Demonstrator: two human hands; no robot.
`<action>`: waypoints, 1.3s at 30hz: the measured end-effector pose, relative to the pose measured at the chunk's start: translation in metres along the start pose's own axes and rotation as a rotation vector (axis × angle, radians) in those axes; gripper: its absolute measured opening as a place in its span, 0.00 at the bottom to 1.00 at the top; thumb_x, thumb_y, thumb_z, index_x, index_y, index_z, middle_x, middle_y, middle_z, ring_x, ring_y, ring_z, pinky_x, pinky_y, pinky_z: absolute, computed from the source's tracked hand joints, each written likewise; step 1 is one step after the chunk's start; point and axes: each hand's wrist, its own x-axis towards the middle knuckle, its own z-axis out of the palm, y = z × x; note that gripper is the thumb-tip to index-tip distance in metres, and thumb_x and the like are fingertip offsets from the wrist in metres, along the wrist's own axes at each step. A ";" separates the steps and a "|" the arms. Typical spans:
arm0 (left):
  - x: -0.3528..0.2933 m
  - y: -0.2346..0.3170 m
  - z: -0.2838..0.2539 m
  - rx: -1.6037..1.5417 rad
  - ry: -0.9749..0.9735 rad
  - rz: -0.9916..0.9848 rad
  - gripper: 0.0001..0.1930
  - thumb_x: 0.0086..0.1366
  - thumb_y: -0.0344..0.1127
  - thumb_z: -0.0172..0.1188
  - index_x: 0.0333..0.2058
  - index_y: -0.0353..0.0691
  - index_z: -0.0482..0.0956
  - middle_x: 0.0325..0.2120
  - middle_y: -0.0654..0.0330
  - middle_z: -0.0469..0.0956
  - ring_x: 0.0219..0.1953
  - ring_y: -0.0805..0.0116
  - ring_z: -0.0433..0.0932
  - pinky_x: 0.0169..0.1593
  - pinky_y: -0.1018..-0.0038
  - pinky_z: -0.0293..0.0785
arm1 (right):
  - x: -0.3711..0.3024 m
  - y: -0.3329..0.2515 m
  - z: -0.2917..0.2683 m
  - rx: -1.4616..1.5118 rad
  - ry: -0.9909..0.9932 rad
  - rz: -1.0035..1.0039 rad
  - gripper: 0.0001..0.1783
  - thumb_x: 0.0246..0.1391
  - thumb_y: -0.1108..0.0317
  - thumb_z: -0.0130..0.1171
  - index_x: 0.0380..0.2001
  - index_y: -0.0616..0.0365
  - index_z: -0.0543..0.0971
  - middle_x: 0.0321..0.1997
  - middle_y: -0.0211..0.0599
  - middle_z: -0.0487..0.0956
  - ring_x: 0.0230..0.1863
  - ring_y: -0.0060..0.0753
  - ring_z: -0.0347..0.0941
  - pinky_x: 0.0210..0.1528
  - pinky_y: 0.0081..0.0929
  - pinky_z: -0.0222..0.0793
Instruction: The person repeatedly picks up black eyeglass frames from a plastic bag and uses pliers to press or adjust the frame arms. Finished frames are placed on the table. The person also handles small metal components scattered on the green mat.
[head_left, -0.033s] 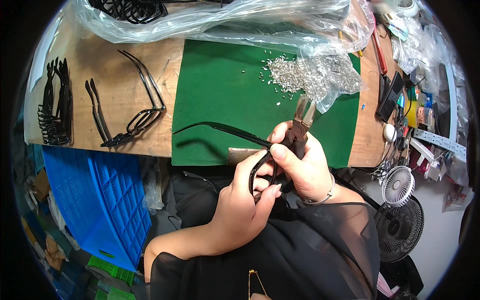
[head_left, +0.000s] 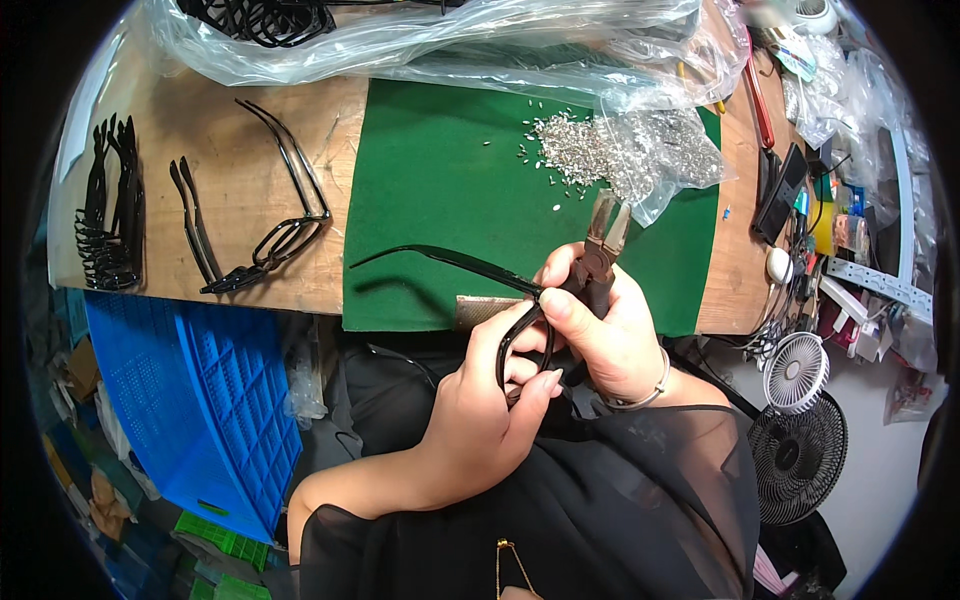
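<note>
A black glossy eyeglass frame (head_left: pixel 430 254) is gripped by my left hand (head_left: pixel 480 415) at the near edge of the green mat. One temple points out to the left over the mat, and the fingers of that hand curl round a rim. My right hand (head_left: pixel 625 345) is closed on a pair of pliers (head_left: pixel 597 262) with dark handles, jaws pointing away from me. Its thumb presses on the frame near the hinge. Part of the frame is hidden behind my fingers. Beyond the pliers lies a heap of tiny silvery pieces (head_left: pixel 580 148), partly under a clear bag (head_left: pixel 650 200).
Another black frame (head_left: pixel 290 240) lies on the wooden table (head_left: pixel 330 275), left of the green mat (head_left: pixel 430 180). A stack of black frames (head_left: pixel 112 215) stands farther left. Plastic sheeting (head_left: pixel 430 55) covers the back. A blue crate (head_left: pixel 215 400) is below the table, small fans (head_left: pixel 797 372) at right.
</note>
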 end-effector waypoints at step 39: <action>-0.017 0.020 -0.042 0.567 -0.105 0.018 0.14 0.52 0.21 0.56 0.40 0.32 0.71 0.28 0.56 0.75 0.25 0.68 0.74 0.30 0.79 0.70 | 0.018 0.001 -0.032 -1.401 -0.571 -0.606 0.16 0.35 0.65 0.62 0.28 0.58 0.69 0.26 0.36 0.70 0.31 0.37 0.69 0.34 0.30 0.64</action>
